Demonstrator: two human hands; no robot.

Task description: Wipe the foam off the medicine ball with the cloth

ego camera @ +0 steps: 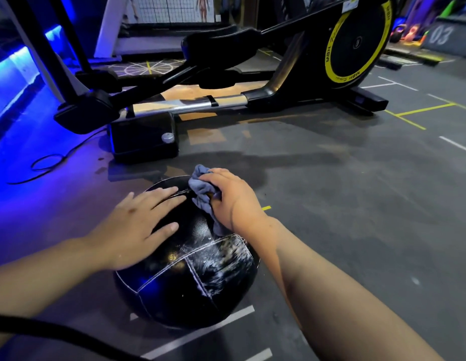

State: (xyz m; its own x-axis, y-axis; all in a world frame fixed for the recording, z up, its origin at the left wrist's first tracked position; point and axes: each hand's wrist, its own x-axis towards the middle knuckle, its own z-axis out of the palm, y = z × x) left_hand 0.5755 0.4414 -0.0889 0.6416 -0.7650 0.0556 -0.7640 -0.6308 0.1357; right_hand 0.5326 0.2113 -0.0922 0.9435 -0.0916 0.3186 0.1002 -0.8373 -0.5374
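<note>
The medicine ball (185,290) sits on the floor (357,204), with the left hand (132,230) flat on its upper left side, the right hand (231,201) holding the cloth (200,188) against its far right top, foam (224,261) on its near right side, the elliptical trainer (252,100) behind it and a looped cable (46,165) to its far left.

medicine ball (185,287): glossy leather-like, stitched | cloth (200,190): soft fabric | floor (344,204): matt
</note>
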